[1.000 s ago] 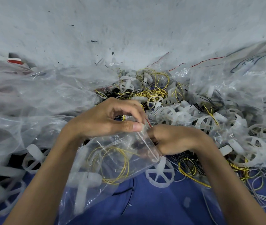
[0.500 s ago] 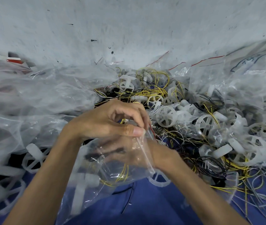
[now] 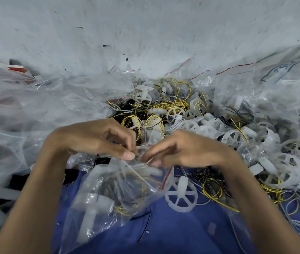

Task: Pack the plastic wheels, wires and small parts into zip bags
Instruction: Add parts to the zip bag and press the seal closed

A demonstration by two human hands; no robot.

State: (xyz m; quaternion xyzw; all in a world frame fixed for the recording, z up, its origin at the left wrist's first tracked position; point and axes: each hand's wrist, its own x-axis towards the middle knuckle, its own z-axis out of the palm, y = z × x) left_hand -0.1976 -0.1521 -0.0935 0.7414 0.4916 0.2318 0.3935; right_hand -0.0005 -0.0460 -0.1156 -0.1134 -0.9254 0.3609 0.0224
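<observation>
Left hand (image 3: 98, 140) and right hand (image 3: 187, 149) are both pinching the zip bag (image 3: 107, 182) at its mouth, with a wheel (image 3: 96, 204) and wires (image 3: 127, 208) sagging inside. We are judging the film limp, light and slippery; gripping the stiffer zip strip is looking safest.

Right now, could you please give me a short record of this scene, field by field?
Left hand: pinches the mouth of the zip bag
Right hand: pinches the same mouth from the other side
Bag contents: white wheel, yellow wires
Loose wheel: on the blue cloth, right of the bag
Pile: wheels and tangled wires behind the hands
</observation>
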